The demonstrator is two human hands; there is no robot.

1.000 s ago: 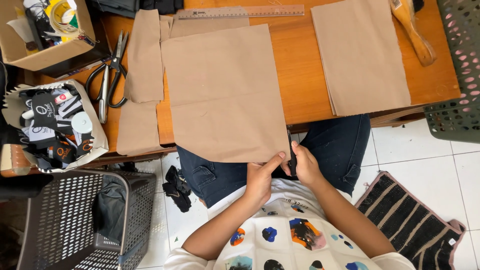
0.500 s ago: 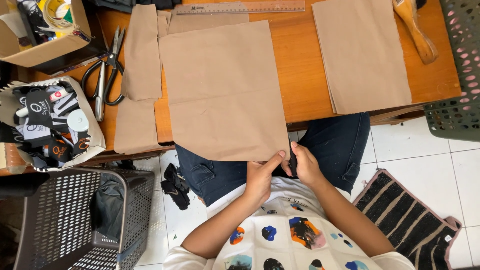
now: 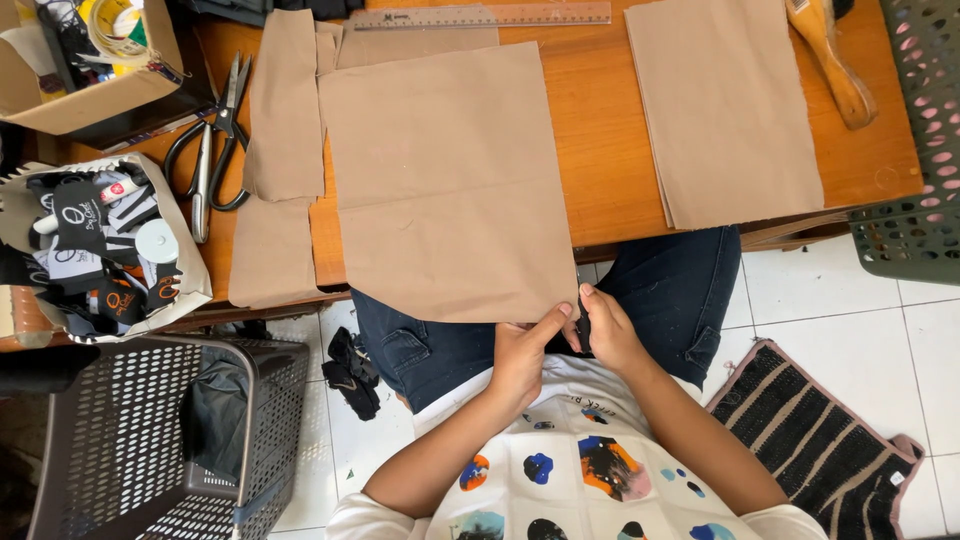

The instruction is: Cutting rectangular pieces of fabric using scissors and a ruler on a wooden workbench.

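From my seat I see scissors [image 3: 212,130] on the bench [image 3: 610,160] at the left, then the big tan cloth panel [image 3: 450,180] hanging over the near edge. My left hand [image 3: 522,358] has its grip pinched closed on the panel's lower right corner, and my right hand [image 3: 608,330] pinches that same corner just beside it, with another tan piece [image 3: 725,105] lying further right

The big tan sheet [image 3: 450,180] looks like matt woven cloth, faintly creased. The table [image 3: 610,150] is smooth orange-brown wood with a slight sheen. Scissors [image 3: 215,140] and ruler [image 3: 480,16] are bare metal. The grey basket [image 3: 150,430] seems perforated plastic, the floor glossy tile
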